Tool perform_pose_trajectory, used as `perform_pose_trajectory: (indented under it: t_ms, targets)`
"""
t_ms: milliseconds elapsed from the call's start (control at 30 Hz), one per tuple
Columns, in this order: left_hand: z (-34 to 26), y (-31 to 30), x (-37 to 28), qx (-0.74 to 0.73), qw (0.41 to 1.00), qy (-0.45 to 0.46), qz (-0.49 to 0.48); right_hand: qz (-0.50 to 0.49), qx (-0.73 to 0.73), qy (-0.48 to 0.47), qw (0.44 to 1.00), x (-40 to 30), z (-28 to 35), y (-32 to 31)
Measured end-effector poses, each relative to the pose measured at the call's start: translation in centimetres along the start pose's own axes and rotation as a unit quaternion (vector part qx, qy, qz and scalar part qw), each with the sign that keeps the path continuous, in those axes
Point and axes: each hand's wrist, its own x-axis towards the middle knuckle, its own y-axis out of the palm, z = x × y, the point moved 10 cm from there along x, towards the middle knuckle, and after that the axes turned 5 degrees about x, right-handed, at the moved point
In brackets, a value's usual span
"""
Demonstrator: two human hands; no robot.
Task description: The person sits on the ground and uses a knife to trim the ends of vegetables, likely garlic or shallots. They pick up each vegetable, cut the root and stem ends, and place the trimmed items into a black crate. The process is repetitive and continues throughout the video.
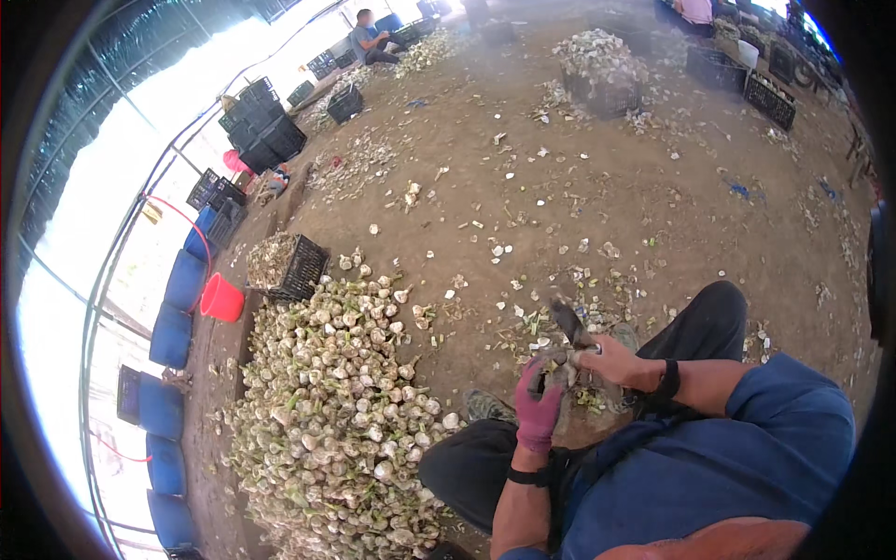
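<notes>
My left hand (pixel 539 402), in a pink glove with dirty grey fingers, curls around what looks like a garlic bulb (pixel 552 365), mostly hidden by the fingers. Bare and banded at the wrist, my right hand (pixel 616 362) grips a dark-ended hand tool (pixel 571 323) by its near end. Both hands meet just above the ground between my bent knees. Which kind of tool it is, I cannot tell. A large heap of garlic bulbs (pixel 350 406) with cut stems lies to my left, against my left knee.
A black plastic crate (pixel 303 269) of garlic trimmings and a red bucket (pixel 222 297) stand beyond the heap. Blue barrels (pixel 168 399) line the left edge. Garlic scraps litter the dirt floor (pixel 448 210). A heaped crate (pixel 602 94) stands ahead; a person (pixel 367 42) sits farther off.
</notes>
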Motion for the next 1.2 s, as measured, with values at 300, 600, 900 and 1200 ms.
perform_pose_trajectory:
  t_ms: [300,600,900,1200]
  targets:
    - [-5.4,2.2,0.2,0.294,0.953,0.07,0.03,0.054,-0.344,-0.231,0.909,-2.7,6.2,0.3]
    - [-2.3,2.5,-0.4,0.116,0.991,-0.022,0.059,0.047,-0.401,-0.25,0.88,-3.2,6.9,1.2]
    - [-1.4,2.8,-0.6,0.06,0.983,-0.087,0.147,0.072,-0.456,-0.158,0.873,-2.7,5.3,2.0]
    - [0.6,1.5,-0.5,0.036,0.988,-0.103,0.107,0.068,-0.456,-0.097,0.882,-2.0,4.0,2.6]
